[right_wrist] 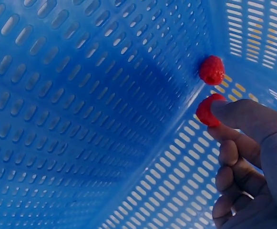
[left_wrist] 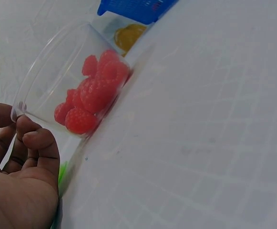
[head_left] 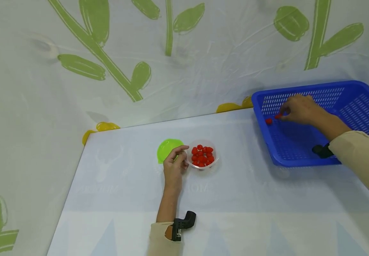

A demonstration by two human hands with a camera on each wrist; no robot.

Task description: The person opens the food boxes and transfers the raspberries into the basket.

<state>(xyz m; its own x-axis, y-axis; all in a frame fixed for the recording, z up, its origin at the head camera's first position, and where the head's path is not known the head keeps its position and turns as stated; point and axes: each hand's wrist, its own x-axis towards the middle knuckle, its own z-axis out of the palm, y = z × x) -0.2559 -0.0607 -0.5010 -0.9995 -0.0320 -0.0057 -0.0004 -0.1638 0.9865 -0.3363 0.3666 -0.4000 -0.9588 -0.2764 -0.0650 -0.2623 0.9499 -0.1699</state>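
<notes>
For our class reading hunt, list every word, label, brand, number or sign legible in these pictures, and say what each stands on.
"MO": faint grey letters on the white table cover, just nearer the wearer than the clear bowl; any further letters there are too faint to read.
Table cover, left part: a line of lettering, too faint and blurred to read.
Blue basket and clear bowl: no readable text.

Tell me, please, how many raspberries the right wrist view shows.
2: one raspberry lies loose in the blue basket; the other raspberry is pinched in the right hand. The hand may hide more.
</notes>
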